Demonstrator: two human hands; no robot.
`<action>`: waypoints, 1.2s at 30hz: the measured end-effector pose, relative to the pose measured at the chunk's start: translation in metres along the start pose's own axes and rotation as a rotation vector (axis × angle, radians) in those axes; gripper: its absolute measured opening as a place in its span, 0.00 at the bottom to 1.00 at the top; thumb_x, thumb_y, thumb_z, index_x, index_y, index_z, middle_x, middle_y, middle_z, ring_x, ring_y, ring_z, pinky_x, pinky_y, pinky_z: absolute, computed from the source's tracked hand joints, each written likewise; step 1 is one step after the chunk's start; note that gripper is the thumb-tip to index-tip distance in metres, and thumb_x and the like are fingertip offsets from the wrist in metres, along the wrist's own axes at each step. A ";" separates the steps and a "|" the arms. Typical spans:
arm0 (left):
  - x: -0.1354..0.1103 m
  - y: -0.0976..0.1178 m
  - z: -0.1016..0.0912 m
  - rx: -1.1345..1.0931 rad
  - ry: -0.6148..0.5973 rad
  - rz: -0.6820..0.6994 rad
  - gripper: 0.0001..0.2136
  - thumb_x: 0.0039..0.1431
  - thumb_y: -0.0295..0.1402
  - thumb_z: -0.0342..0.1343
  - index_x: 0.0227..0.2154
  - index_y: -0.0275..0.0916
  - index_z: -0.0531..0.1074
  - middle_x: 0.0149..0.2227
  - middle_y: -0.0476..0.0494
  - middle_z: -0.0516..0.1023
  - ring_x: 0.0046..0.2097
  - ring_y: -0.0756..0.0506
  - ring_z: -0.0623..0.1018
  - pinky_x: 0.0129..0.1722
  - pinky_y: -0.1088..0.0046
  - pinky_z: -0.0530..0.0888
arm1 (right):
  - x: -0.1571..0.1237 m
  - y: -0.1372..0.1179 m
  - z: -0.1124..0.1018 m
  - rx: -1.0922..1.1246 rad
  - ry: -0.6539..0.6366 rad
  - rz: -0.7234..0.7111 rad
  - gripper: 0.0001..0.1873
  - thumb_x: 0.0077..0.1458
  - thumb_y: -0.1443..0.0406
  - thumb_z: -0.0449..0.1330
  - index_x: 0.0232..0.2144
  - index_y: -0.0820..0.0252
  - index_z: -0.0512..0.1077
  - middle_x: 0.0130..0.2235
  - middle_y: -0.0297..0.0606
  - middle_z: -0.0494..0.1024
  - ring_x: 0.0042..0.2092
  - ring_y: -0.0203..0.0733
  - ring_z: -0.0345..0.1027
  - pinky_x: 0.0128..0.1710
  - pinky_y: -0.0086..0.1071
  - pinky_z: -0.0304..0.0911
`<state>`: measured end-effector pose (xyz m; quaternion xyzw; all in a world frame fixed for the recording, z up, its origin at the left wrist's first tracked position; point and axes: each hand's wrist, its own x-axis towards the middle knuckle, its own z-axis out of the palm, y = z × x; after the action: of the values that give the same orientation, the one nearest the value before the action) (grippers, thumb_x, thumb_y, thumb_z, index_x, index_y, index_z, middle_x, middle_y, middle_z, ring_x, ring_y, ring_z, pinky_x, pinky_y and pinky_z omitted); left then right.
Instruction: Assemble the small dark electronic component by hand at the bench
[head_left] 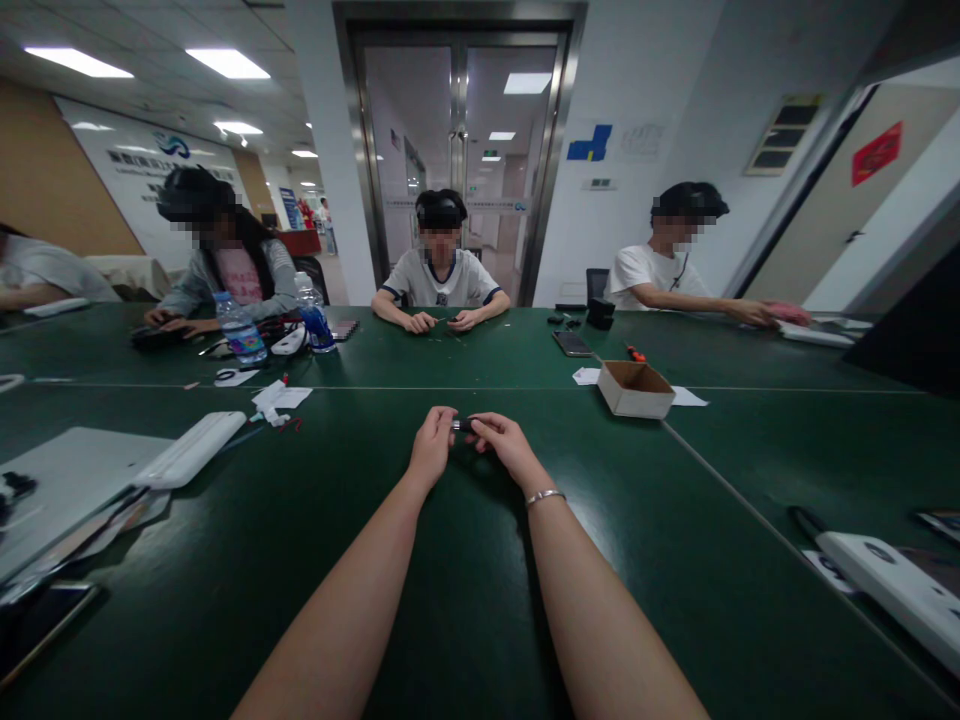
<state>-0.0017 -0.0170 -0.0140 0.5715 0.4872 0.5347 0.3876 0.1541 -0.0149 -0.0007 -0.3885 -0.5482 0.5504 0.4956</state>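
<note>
Between my two hands, just above the green table (pixel 480 560), is a small dark object with a silvery end (pixel 461 425); its exact kind is too small to make out. My left hand (pixel 433 442) has its fingers closed on the silvery end at the left. From the other side, my right hand (pixel 504 442) pinches the dark end between thumb and fingers. A silver bracelet (pixel 545 496) circles my right wrist. Parts of the object are hidden behind my fingers.
An open cardboard box (pixel 636 392) sits ahead to the right, near a phone (pixel 572 343). White power strips (pixel 191 450) lie left and right. Two bottles (pixel 241 328) stand back left. Several people in headsets sit around the table, one person (pixel 441 275) directly opposite.
</note>
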 end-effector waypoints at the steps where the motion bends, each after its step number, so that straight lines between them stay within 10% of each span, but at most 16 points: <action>1: 0.000 0.000 0.000 0.012 0.011 0.005 0.15 0.62 0.45 0.43 0.40 0.40 0.68 0.22 0.52 0.64 0.24 0.52 0.65 0.25 0.77 0.62 | 0.000 0.000 0.000 -0.001 0.002 0.003 0.22 0.44 0.55 0.67 0.39 0.65 0.75 0.26 0.37 0.78 0.23 0.33 0.65 0.26 0.28 0.61; 36: -0.001 -0.001 0.002 0.053 -0.003 0.014 0.10 0.59 0.37 0.48 0.42 0.40 0.68 0.28 0.51 0.69 0.26 0.52 0.67 0.27 0.78 0.63 | -0.001 -0.002 0.001 0.030 0.017 0.012 0.23 0.41 0.55 0.68 0.37 0.64 0.75 0.25 0.36 0.77 0.23 0.33 0.65 0.26 0.28 0.61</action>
<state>0.0005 -0.0173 -0.0150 0.5856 0.4966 0.5235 0.3693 0.1540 -0.0160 0.0014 -0.3890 -0.5331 0.5584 0.5026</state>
